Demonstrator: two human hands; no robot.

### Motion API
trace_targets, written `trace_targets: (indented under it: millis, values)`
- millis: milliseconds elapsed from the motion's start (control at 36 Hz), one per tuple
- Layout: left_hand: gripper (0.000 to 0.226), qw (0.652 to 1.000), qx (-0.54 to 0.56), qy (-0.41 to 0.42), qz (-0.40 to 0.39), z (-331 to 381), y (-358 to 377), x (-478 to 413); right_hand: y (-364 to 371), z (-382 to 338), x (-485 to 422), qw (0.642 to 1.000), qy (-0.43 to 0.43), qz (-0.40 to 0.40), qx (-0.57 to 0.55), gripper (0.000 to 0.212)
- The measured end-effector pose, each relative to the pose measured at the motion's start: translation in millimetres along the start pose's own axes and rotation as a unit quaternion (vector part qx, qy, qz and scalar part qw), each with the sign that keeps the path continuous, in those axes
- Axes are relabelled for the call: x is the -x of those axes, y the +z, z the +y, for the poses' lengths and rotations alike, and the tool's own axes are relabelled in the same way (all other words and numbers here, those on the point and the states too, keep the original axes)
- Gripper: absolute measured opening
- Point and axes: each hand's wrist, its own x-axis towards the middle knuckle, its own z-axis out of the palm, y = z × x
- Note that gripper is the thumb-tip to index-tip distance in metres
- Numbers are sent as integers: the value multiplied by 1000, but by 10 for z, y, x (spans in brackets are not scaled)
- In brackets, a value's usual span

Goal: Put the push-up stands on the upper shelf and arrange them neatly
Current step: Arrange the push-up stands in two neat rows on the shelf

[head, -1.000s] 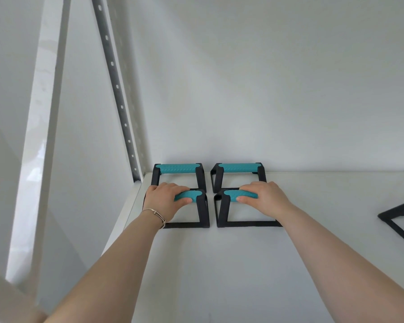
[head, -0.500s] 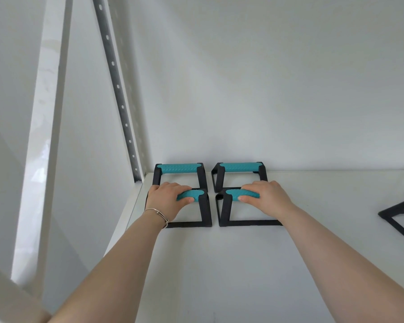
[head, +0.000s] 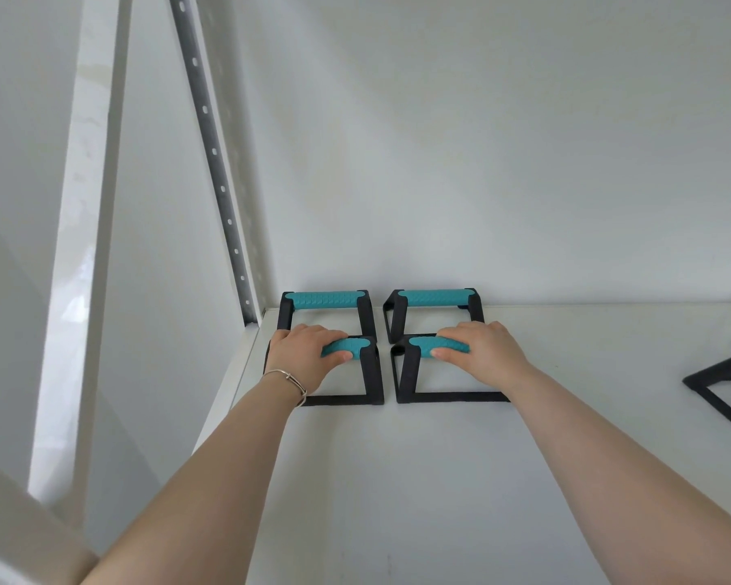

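- Teal grip bars, one in each fist: left hand [head: 309, 357] is wrapped around the handle of the front-left stand [head: 357, 373], right hand [head: 480, 352] around that of the front-right stand [head: 414, 373].
- Both stands sit flat on the white shelf [head: 439, 479], just beside each other near its back-left corner.
- Two more stands, back-left [head: 325, 300] and back-right [head: 433, 298], stand directly behind, against the shelf's back edge.
- A fifth stand [head: 718, 394] lies well apart at the right edge, cut off by the frame.
- Thin bracelet [head: 290, 380] on left wrist.
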Motion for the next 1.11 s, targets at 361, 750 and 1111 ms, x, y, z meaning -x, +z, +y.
trace_targets:
  millis: [361,750,1111]
  values:
    - [44,1000,4,-8,-13,39,-37,27,-37,-44,24,999,-12,-19,36,44]
    - [62,993,-1,-35,112,997,14,193,-120,234,453,986,57,139,68,66]
    - [69,993,-7,31,112,3527,312,180,-1097,1895,1470,957,153,203,135,72]
